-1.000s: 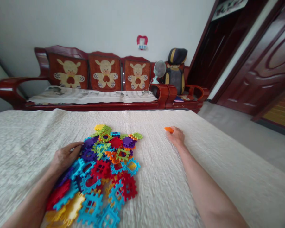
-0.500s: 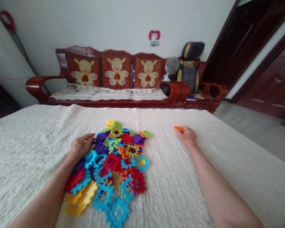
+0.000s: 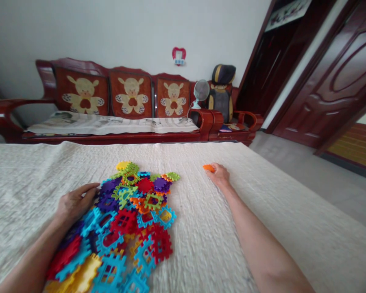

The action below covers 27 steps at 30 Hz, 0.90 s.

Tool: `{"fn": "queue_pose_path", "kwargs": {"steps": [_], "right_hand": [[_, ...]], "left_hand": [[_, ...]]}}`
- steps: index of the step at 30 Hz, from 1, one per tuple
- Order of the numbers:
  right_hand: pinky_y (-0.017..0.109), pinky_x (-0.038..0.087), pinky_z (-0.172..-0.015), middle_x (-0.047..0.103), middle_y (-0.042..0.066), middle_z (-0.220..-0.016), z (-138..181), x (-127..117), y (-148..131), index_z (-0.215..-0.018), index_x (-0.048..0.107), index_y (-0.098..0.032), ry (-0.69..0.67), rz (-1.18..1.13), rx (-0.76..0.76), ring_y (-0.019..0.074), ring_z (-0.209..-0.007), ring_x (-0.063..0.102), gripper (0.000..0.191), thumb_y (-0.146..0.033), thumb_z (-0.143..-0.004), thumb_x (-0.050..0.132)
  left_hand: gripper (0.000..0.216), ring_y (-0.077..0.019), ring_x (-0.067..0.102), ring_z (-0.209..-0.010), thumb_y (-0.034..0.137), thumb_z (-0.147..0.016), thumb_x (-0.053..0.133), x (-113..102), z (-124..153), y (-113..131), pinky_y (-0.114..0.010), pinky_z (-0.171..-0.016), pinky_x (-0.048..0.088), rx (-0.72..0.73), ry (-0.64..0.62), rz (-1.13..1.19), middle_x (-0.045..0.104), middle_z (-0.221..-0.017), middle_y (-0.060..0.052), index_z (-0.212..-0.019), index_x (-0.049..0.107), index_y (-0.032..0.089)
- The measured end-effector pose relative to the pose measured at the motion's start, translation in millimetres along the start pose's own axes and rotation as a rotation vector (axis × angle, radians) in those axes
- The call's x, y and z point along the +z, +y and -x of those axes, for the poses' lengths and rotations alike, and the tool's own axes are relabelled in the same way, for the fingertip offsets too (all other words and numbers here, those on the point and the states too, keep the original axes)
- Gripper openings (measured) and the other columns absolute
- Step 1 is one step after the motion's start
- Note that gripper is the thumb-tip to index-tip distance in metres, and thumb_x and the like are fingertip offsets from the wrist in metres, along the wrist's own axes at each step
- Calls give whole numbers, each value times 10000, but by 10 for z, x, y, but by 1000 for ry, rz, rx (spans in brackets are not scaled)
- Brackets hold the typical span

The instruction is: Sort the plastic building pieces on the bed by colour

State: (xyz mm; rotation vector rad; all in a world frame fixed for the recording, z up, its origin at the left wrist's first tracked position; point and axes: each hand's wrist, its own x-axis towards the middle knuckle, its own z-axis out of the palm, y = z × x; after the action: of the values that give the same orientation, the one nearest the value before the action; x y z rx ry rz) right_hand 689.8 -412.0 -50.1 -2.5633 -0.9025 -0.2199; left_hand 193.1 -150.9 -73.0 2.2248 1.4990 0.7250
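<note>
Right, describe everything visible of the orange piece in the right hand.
The orange piece is small, bright and plastic-looking. The right hand grips its right end, hiding part; the left end sticks out, apart from the multicoloured pile to its left. It is low over or on the pale cloth; contact and full shape cannot be made out.

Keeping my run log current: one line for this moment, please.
right hand: holds orange piece; left hand: beside pile of toothed pieces, contact unclear; surface: off-white cloth
</note>
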Motion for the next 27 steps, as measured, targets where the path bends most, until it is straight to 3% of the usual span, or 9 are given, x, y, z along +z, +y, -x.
{"fn": "queue_pose_path", "kwargs": {"steps": [10, 27], "right_hand": [[320, 478, -944, 718, 83, -1173, 13, -35, -36, -1210, 695, -238, -26, -24, -8, 234, -1095, 659, 413, -443, -857, 636], [351, 459, -979, 685, 100, -1218, 33, -33, -56, -1253, 663, -210, -16, -14, -34, 260, -1135, 631, 419, -415, -895, 589]], "left_hand": [[480, -182, 710, -721, 545, -781, 512, -33, 43, 91, -229, -677, 527, 17, 54, -6, 771, -738, 36, -1069, 768, 259], [483, -197, 728, -752, 554, -766, 523, -25, 33, 48, -247, -705, 550, 19, 29, 16, 790, -823, 19, -1062, 765, 259]]}}
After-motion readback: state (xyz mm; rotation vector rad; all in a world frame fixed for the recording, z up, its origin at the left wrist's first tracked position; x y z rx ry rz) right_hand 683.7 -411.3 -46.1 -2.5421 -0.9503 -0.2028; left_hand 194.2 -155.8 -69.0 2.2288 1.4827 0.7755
